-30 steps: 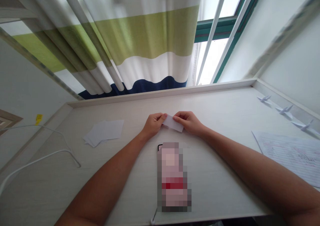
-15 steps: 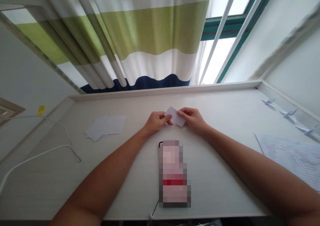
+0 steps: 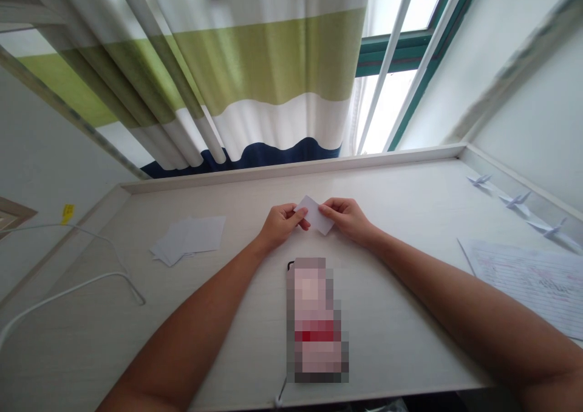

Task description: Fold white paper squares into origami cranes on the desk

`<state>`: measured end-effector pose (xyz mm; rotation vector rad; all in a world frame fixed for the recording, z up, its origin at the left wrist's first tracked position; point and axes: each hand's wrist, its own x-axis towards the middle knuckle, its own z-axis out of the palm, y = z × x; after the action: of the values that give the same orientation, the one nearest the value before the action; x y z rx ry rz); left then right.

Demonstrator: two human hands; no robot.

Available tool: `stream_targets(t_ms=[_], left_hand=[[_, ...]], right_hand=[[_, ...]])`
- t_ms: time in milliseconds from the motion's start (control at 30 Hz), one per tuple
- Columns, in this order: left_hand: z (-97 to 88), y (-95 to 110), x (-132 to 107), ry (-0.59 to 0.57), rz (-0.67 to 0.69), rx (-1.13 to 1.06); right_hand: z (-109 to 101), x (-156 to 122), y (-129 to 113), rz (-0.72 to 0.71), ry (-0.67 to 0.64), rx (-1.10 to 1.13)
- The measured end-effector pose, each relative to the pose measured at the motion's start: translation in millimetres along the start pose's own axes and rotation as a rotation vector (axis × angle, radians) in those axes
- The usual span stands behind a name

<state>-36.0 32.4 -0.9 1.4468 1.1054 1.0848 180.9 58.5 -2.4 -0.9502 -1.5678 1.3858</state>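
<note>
A small white piece of paper point(image 3: 316, 215) is held just above the desk, turned so that one corner points toward me. My left hand point(image 3: 282, 223) pinches its left corner between thumb and fingers. At the right edge, my right hand point(image 3: 347, 216) grips the same paper, thumb on top. Directly below the hands lies a phone point(image 3: 315, 302) with a blurred-out screen and a cable at its near end. Off to the left is a loose pile of white paper sheets point(image 3: 191, 237), fanned out flat.
Several folded paper shapes point(image 3: 517, 200) line the desk's right side. Nearer me lies a lined, written-on sheet point(image 3: 537, 290). A white cable point(image 3: 100, 276) loops across the left. The white desk point(image 3: 401, 184) has a raised rim at the back, below the striped curtain point(image 3: 277, 59).
The whole view has shifted slightly, so things sit a little further left. Both hands keep hold of the paper in nearly the same pose.
</note>
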Motion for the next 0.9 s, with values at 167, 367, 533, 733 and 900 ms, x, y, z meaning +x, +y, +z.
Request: stream_targets(t_ms=[167, 367, 533, 733, 900], left_hand=[[0.5, 3.9, -1.4, -0.031, 0.009, -0.033], [1.1, 3.9, -0.2, -0.014, 0.003, -0.023], [1.5, 3.2, 2.1, 0.038, 0.009, -0.048], [1.8, 4.6, 0.2, 0.013, 0.003, -0.051], [1.2, 4.3, -0.8, -0.049, 0.019, -0.020]], right_hand=[[-0.4, 0.4, 2.2, -0.028, 0.042, 0.035], [-0.7, 1.0, 4.8, -0.037, 0.059, 0.050], [-0.9, 1.7, 8.0, -0.023, 0.021, 0.086], [0.7, 0.4, 4.0, -0.012, 0.027, 0.088], [1.1, 0.1, 2.1, -0.004, 0.024, 0.094]])
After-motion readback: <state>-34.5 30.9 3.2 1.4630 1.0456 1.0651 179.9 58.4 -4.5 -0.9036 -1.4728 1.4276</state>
